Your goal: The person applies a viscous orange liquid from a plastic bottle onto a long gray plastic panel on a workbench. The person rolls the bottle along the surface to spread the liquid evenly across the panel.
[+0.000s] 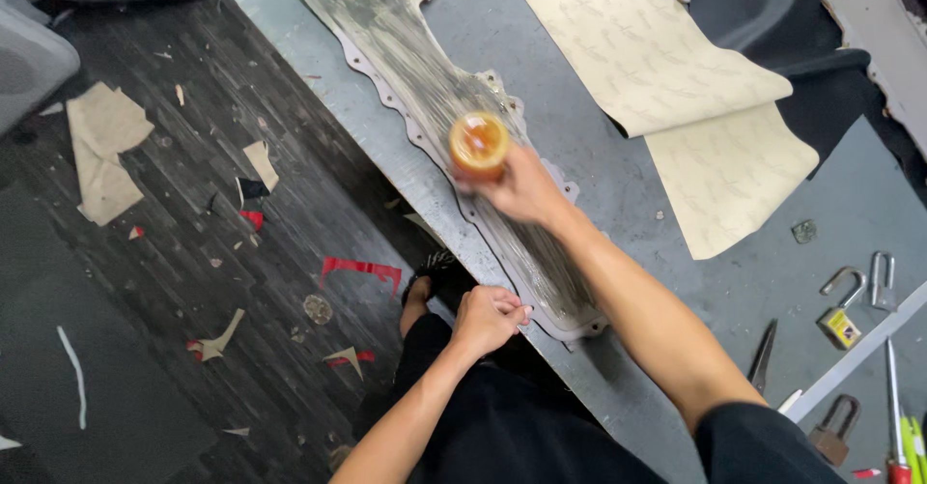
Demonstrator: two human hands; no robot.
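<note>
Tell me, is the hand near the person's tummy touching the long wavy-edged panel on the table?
Touching. In the head view the left hand rests its curled fingers on the near edge of the long panel, with no gap showing.

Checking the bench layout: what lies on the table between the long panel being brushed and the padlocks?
In the head view, cream patterned sheets lie between panel and padlocks.

Workshop: padlocks [842,322], scrap-littered floor [193,252]
</note>
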